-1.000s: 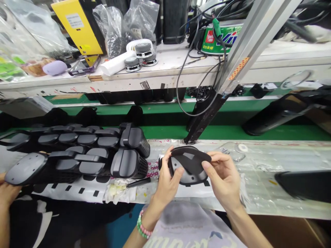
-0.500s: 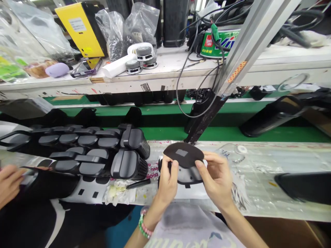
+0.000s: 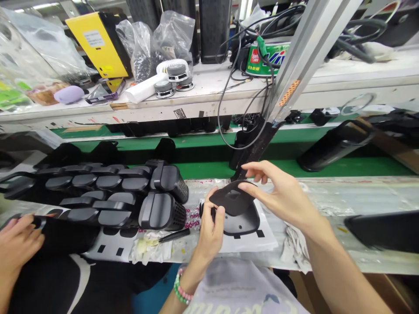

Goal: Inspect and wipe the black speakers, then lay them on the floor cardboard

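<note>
Head cam's got your left hand [image 3: 211, 231] pinching the black pad [image 3: 227, 201] over a dark housing [image 3: 244, 223], right hand [image 3: 288, 198] loosely spread, thumb by the pad's edge.

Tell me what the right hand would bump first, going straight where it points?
Probably the black post; the right hand points toward it, but depth is unclear, so it might miss.

place: workshop | rows of matching black cases [image 3: 157, 210], long bench [image 3: 322, 192] | shelf [image 3: 147, 111] of cables [image 3: 279, 21], plastic bags [image 3: 139, 54] | co-worker's hand [image 3: 20, 240] alongside
</note>
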`<state>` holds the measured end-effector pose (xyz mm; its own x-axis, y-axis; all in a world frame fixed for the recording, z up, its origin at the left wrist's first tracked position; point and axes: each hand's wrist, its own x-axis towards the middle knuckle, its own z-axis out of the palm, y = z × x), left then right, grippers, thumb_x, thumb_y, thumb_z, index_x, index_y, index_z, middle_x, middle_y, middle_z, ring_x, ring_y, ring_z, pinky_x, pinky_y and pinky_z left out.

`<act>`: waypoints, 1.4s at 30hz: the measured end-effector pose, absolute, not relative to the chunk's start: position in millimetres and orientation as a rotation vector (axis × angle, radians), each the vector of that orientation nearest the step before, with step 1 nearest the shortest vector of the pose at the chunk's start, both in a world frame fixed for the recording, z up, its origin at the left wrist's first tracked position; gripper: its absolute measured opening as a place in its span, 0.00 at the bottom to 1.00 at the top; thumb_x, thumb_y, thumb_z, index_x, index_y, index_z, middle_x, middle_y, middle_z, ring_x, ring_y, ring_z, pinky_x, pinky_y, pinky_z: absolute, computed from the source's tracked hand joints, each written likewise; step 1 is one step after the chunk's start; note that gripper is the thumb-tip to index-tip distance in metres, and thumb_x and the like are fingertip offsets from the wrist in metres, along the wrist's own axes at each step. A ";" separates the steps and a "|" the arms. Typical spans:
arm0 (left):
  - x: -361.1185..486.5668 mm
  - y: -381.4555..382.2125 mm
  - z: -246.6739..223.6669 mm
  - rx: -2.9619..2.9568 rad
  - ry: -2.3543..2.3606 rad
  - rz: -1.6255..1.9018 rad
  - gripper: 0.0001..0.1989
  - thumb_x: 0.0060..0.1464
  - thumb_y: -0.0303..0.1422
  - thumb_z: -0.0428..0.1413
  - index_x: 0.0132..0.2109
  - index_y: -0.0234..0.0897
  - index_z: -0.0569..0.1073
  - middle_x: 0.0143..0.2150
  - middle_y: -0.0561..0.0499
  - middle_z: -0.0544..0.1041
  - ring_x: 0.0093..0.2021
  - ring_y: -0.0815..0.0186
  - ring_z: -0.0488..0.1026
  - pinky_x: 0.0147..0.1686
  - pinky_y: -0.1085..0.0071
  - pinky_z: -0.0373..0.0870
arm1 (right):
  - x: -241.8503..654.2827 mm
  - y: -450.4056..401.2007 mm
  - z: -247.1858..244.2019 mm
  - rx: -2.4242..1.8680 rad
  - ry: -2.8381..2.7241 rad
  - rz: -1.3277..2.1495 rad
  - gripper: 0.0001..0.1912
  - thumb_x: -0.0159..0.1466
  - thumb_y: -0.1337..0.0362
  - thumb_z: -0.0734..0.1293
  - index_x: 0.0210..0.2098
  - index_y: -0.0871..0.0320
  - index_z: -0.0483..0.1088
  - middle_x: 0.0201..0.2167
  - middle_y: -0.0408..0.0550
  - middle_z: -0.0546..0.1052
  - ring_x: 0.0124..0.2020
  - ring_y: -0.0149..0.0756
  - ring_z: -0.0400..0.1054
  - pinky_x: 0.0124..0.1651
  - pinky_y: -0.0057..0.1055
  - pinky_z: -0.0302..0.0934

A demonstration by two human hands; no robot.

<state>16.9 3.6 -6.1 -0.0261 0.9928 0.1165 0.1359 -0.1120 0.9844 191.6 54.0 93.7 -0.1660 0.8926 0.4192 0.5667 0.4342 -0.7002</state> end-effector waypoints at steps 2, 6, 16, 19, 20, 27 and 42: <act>17.5 2.7 -9.3 1.372 1.250 1.275 0.11 0.65 0.43 0.46 0.42 0.41 0.64 0.47 0.47 0.69 0.49 0.63 0.67 0.54 0.63 0.62 | 187.3 57.2 98.6 -1.224 -1.838 0.645 0.09 0.63 0.55 0.68 0.36 0.53 0.72 0.28 0.43 0.74 0.27 0.31 0.66 0.30 0.30 0.62; 15.4 2.8 -14.4 1.396 1.171 1.289 0.15 0.63 0.44 0.49 0.52 0.42 0.62 0.63 0.43 0.62 0.66 0.60 0.57 0.64 0.59 0.53 | 193.8 54.0 97.4 -1.282 -1.442 0.719 0.10 0.59 0.54 0.71 0.31 0.54 0.71 0.26 0.43 0.75 0.24 0.31 0.66 0.24 0.27 0.60; -7.0 8.7 -8.3 1.790 1.087 1.055 0.56 0.36 0.45 0.70 0.67 0.41 0.50 0.70 0.35 0.51 0.70 0.47 0.51 0.67 0.45 0.51 | 206.7 21.1 50.6 -1.441 -0.913 0.900 0.16 0.51 0.52 0.76 0.26 0.55 0.71 0.22 0.44 0.74 0.21 0.32 0.66 0.19 0.26 0.59; -3.1 6.9 -9.1 1.764 1.156 1.089 0.57 0.35 0.45 0.71 0.68 0.42 0.49 0.70 0.37 0.53 0.69 0.47 0.52 0.66 0.45 0.53 | 192.2 13.4 45.7 -1.444 -0.894 0.806 0.15 0.51 0.52 0.76 0.25 0.55 0.71 0.21 0.44 0.74 0.22 0.32 0.67 0.21 0.27 0.62; -1.9 6.6 -9.1 1.747 1.174 1.082 0.58 0.35 0.45 0.71 0.68 0.43 0.48 0.70 0.38 0.53 0.69 0.47 0.53 0.66 0.46 0.54 | 187.9 12.0 44.8 -1.445 -0.901 0.781 0.15 0.51 0.53 0.76 0.25 0.55 0.71 0.22 0.44 0.74 0.22 0.32 0.67 0.21 0.27 0.63; -0.4 6.0 -7.3 1.674 1.194 1.024 0.60 0.34 0.45 0.71 0.69 0.43 0.46 0.70 0.40 0.54 0.69 0.48 0.54 0.67 0.48 0.54 | 175.0 14.1 37.2 -1.450 -0.950 0.679 0.14 0.54 0.53 0.75 0.27 0.56 0.71 0.23 0.44 0.74 0.24 0.32 0.68 0.25 0.28 0.64; 3.0 5.1 -3.0 1.594 1.196 1.013 0.62 0.33 0.42 0.71 0.69 0.45 0.44 0.69 0.42 0.56 0.66 0.50 0.58 0.65 0.50 0.58 | 169.2 15.9 33.4 -1.424 -1.028 0.669 0.13 0.54 0.54 0.74 0.27 0.56 0.71 0.22 0.43 0.74 0.23 0.31 0.68 0.24 0.28 0.65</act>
<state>3.0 5.1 -3.0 0.2048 0.9736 0.1010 0.2601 -0.1536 0.9533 169.2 15.9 33.4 0.4447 0.8794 0.1700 0.2013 0.0868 -0.9757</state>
